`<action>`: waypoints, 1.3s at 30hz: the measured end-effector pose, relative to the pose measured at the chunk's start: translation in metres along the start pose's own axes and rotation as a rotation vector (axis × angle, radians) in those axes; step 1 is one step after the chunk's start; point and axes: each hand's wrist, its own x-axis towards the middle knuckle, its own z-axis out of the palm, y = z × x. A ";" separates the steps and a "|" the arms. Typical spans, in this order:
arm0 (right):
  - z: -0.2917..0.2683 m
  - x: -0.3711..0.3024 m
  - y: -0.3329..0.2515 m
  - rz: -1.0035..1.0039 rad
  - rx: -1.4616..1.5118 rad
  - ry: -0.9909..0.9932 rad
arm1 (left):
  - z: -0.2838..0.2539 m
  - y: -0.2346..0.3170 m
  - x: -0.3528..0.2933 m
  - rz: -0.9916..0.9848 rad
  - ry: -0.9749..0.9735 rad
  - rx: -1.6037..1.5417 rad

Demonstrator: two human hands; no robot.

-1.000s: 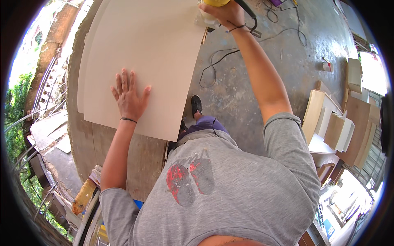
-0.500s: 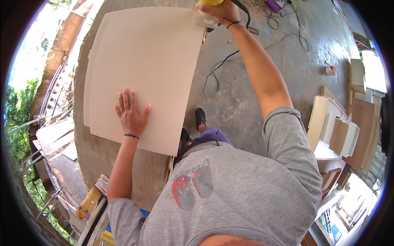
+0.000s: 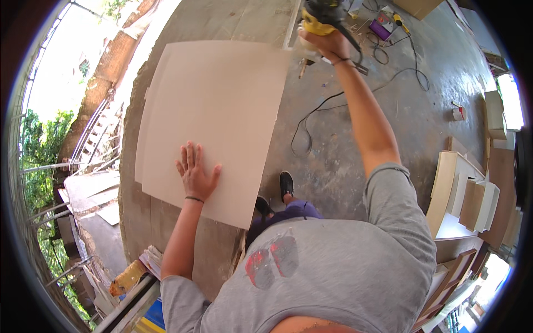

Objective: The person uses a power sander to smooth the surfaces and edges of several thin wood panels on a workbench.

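A large pale sheet (image 3: 222,100) lies flat on top of at least one similar sheet, whose edge shows along the left. My left hand (image 3: 198,173) rests on its near part, palm down with the fingers spread. At the far right corner, my right hand (image 3: 328,45) is wrapped round a yellow and black trim router (image 3: 319,22) with a clear base. The router sits just past that corner; its bit is hidden, and I cannot tell whether the base touches the sheet. A black cord trails from it.
Loose cord (image 3: 311,119) curls over the concrete floor on the right. Farther off are a purple box (image 3: 382,28), another yellow tool (image 3: 398,20) and a small white pot (image 3: 458,114). Cabinet parts (image 3: 458,191) stand at the right; a rubble-edged drop borders the left.
The router and my right hand have moved a little farther off, past the sheet's far right corner. My left hand stays flat on the sheet. The whole view has shifted.
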 end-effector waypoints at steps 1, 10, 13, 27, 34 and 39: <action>-0.012 -0.017 -0.010 0.031 0.012 -0.035 | 0.000 0.002 0.004 -0.001 0.012 -0.005; -0.008 -0.212 -0.095 0.014 0.155 -0.342 | 0.021 0.060 0.103 -0.233 0.035 -0.038; 0.016 -0.254 -0.102 0.002 0.087 -0.318 | 0.021 0.067 0.109 -0.251 0.043 -0.018; 0.046 -0.283 -0.127 0.058 0.077 -0.243 | 0.021 0.063 0.108 -0.210 0.015 -0.054; 0.045 -0.267 -0.116 -0.009 -0.020 -0.261 | 0.016 0.067 0.105 -0.208 -0.016 -0.039; 0.045 -0.240 -0.106 0.001 0.044 -0.227 | 0.015 0.067 0.100 -0.182 -0.004 -0.029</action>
